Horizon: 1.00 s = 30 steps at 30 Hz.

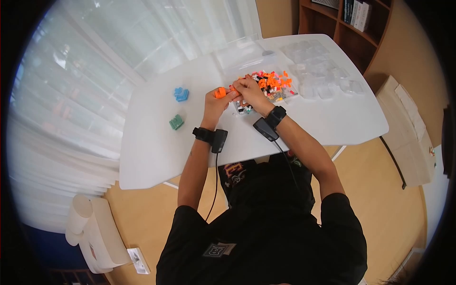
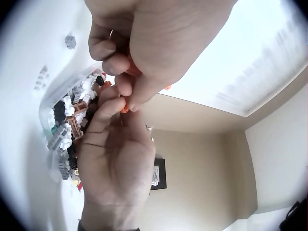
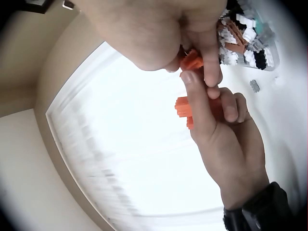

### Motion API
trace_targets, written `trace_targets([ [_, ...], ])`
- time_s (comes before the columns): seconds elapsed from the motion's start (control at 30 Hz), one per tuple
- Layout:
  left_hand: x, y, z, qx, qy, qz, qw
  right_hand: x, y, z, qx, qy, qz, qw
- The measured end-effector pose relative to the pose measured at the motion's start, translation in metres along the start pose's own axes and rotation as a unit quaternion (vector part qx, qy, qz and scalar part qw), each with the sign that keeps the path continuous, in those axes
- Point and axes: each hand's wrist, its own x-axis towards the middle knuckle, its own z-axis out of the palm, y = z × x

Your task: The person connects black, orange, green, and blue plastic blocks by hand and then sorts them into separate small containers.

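My left hand (image 1: 214, 108) grips an orange building-brick assembly (image 3: 183, 107), whose stepped end sticks out beside the thumb. My right hand (image 1: 252, 93) pinches a small orange brick (image 3: 192, 60) right at the tip of the left thumb. Fingertips of both hands meet around the orange pieces and partly hide them. Just under the right hand lies a clear shallow tray (image 1: 293, 95) heaped with loose bricks in orange, white, black, grey and brown.
To the left on the white table (image 1: 152, 142) sit a blue brick build (image 1: 181, 94) and a green brick build (image 1: 176, 122). Clear plastic containers (image 1: 325, 90) cover the right rear. A loose grey brick (image 3: 254, 86) lies beside the tray. Cables hang from both wrist cameras.
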Motion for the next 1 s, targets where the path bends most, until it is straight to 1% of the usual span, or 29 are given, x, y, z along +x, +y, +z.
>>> trace_targets([
  [0.03, -0.001, 0.001, 0.000, 0.027, 0.003, 0.002, 1.000, 0.000, -0.002, -0.001, -0.005, -0.012, 0.023, 1.000],
  [0.07, -0.001, 0.003, 0.001, 0.055, 0.005, 0.004, 0.998, 0.000, -0.003, -0.002, -0.005, -0.012, 0.022, 1.000],
  [0.1, 0.001, 0.000, -0.001, 0.055, 0.004, 0.005, 0.998, 0.000, -0.005, -0.002, -0.027, -0.030, 0.029, 0.999],
  [0.13, 0.003, -0.004, -0.003, 0.072, 0.012, 0.023, 0.997, -0.001, -0.007, -0.001, -0.048, -0.049, 0.036, 0.997],
  [0.17, 0.004, -0.008, -0.005, 0.088, 0.020, 0.040, 0.995, -0.002, -0.008, -0.001, -0.048, -0.049, 0.036, 0.997],
  [0.27, 0.005, -0.011, -0.006, 0.078, 0.016, 0.044, 0.996, -0.003, -0.009, 0.000, -0.069, -0.049, 0.036, 0.996],
  [0.33, 0.004, -0.006, -0.005, 0.076, 0.019, 0.034, 0.996, 0.002, -0.005, 0.000, -0.059, -0.023, -0.015, 0.998],
  [0.37, 0.003, -0.003, -0.003, 0.074, 0.021, 0.025, 0.997, 0.003, -0.004, -0.004, -0.059, -0.022, -0.016, 0.998],
  [0.43, 0.003, 0.000, -0.004, 0.061, 0.012, 0.018, 0.998, 0.003, -0.011, -0.009, -0.117, 0.059, -0.058, 0.990],
  [0.47, 0.002, 0.001, -0.004, 0.049, 0.005, 0.009, 0.999, 0.006, -0.012, -0.013, -0.117, 0.059, -0.059, 0.990],
  [0.5, 0.003, 0.000, -0.004, 0.049, 0.005, 0.009, 0.999, 0.009, -0.014, -0.018, -0.178, 0.102, -0.121, 0.971],
  [0.53, 0.003, -0.002, -0.002, 0.045, 0.005, 0.006, 0.999, 0.011, -0.014, -0.021, -0.238, 0.144, -0.183, 0.943],
  [0.57, 0.004, -0.003, -0.001, 0.041, 0.004, 0.003, 0.999, 0.012, -0.012, -0.022, -0.238, 0.144, -0.183, 0.943],
  [0.6, 0.004, -0.004, -0.001, 0.040, 0.004, 0.003, 0.999, 0.011, -0.014, -0.020, -0.296, 0.185, -0.279, 0.895],
  [0.63, 0.004, -0.006, -0.001, 0.044, -0.009, 0.003, 0.999, 0.011, -0.016, -0.018, -0.349, 0.223, -0.371, 0.832],
  [0.67, 0.005, -0.008, -0.002, 0.048, -0.022, 0.003, 0.999, 0.010, -0.017, -0.015, -0.349, 0.223, -0.370, 0.832],
  [0.7, 0.005, -0.007, -0.002, 0.048, -0.022, 0.003, 0.999, 0.007, -0.018, -0.011, -0.353, 0.194, -0.393, 0.827],
  [0.73, 0.004, -0.006, -0.001, 0.050, -0.039, -0.004, 0.998, 0.004, -0.020, -0.007, -0.356, 0.164, -0.416, 0.820],
  [0.77, 0.003, -0.005, -0.001, 0.052, -0.055, -0.011, 0.997, 0.000, -0.023, -0.005, -0.356, 0.164, -0.416, 0.820],
  [0.8, 0.004, -0.007, -0.003, 0.053, -0.055, -0.010, 0.997, -0.004, -0.026, -0.003, -0.324, 0.061, -0.336, 0.882],
  [0.83, 0.004, -0.009, -0.005, 0.050, -0.074, -0.007, 0.996, -0.008, -0.027, -0.002, -0.284, -0.044, -0.248, 0.925],
  [0.87, 0.005, -0.011, -0.007, 0.047, -0.093, -0.004, 0.995, -0.011, -0.026, -0.001, -0.418, -0.052, -0.276, 0.864],
  [0.9, 0.005, -0.011, -0.008, 0.047, -0.093, -0.005, 0.995, -0.008, -0.023, -0.002, -0.417, -0.052, -0.276, 0.864],
  [0.97, 0.005, -0.012, -0.008, 0.076, -0.124, -0.026, 0.989, -0.004, -0.016, -0.005, -0.347, -0.069, -0.304, 0.885],
  [1.0, 0.003, -0.009, -0.007, 0.076, -0.124, -0.026, 0.989, -0.006, -0.020, -0.004, -0.347, -0.069, -0.304, 0.885],
])
